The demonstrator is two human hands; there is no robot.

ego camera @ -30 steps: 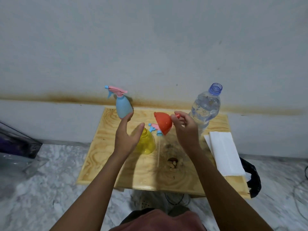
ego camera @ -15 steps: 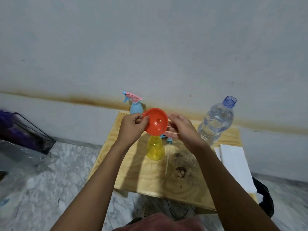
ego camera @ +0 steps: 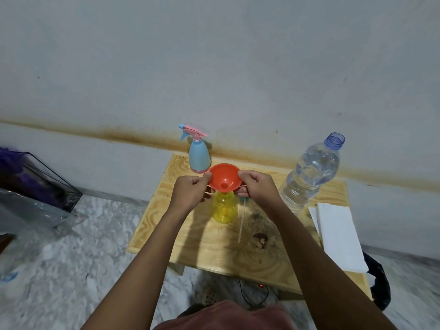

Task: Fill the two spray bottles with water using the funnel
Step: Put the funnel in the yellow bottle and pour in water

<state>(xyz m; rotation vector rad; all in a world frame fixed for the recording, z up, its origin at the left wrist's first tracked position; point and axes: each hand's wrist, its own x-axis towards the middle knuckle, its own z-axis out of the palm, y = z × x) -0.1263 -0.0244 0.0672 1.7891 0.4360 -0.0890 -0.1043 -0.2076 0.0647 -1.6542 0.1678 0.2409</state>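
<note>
An orange funnel (ego camera: pixel 223 176) sits with its spout at the open neck of the yellow spray bottle (ego camera: pixel 225 208), which stands mid-table without its head. My left hand (ego camera: pixel 190 192) pinches the funnel's left rim and my right hand (ego camera: pixel 258 189) pinches its right rim. The yellow bottle's spray head with its long dip tube (ego camera: pixel 241 221) lies on the table just right of the bottle, mostly hidden under my right hand. A blue spray bottle (ego camera: pixel 198 156) with a pink trigger head stands behind the funnel. An uncapped clear water bottle (ego camera: pixel 312 173) stands at the right.
The small wooden table (ego camera: pixel 166 225) stands against a stained wall. A stack of white paper towels (ego camera: pixel 338 236) lies on its right edge, with a black bag (ego camera: pixel 379 285) below it. A dark wire basket (ego camera: pixel 35 182) sits on the marble floor at the left.
The funnel came down from my right hand's tilted hold onto the yellow bottle's neck, upright, with my left hand joining on its rim. The camera view shifted.
</note>
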